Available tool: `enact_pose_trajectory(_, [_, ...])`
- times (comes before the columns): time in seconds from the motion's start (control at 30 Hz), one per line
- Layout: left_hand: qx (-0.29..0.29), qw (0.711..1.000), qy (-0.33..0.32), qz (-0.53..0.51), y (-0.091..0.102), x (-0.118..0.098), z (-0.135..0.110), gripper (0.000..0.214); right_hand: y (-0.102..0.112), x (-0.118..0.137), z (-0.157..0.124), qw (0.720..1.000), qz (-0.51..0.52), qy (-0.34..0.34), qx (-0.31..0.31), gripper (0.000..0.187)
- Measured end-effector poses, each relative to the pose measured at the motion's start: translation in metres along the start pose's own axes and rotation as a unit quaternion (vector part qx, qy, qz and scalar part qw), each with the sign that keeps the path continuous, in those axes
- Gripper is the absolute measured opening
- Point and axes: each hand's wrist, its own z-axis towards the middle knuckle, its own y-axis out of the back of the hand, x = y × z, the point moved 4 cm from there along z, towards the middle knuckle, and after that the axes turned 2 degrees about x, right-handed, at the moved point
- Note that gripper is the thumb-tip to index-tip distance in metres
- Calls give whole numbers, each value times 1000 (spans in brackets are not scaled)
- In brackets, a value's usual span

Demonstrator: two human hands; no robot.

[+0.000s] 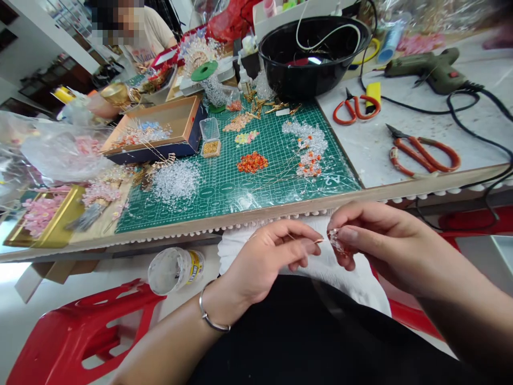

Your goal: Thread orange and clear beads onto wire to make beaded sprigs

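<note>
Above my lap, just off the table's front edge, my left hand [276, 254] pinches a thin copper-coloured wire [319, 240] between thumb and fingertips. Close beside it, my right hand [372, 240] grips a small cluster of clear and orange beads [335, 240], partly hidden by the fingers. Whether the wire joins the cluster I cannot tell. On the green cutting mat [216, 195] lie a pile of orange beads [252, 162], a heap of clear beads [176, 181] and a spread of clear and orange bead pieces [310, 147] with thin wires.
Red-handled pliers [425, 152], red-handled scissors [356, 107] and a corded glue gun [430, 69] lie at right. A black basin [312, 59] stands behind the mat, an open box [156, 125] at left. Below are a white bucket [172, 271] and red stool [92, 331]. Another person [154, 32] sits across.
</note>
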Motion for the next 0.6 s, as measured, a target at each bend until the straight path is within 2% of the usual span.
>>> enact_pose_trajectory(0.07, [25, 999, 43, 3, 2, -2, 0, 26, 4, 2, 0, 999, -3, -27, 33, 11])
enact_pose_trajectory(0.17, [102, 989, 102, 7, -1, -5, 1, 47, 5, 7, -1, 994, -15, -62, 92, 9])
enact_pose_trajectory(0.27, [186, 970, 152, 23, -6, -6, 0, 42, 3, 13, 0, 987, -27, -84, 137, 10])
enact_pose_trajectory(0.33, [217, 958, 184, 28, -8, -5, -1, 33, 0, 18, 2, 983, -40, -90, 155, 13])
enact_pose_trajectory(0.47, [213, 953, 207, 54, -7, -3, 0, 21, -2, 21, 3, 980, -60, -98, 163, 17])
enact_pose_trajectory(0.6, [197, 958, 203, 54, -6, -3, 1, 27, -2, 21, 5, 980, -66, -87, 164, 15])
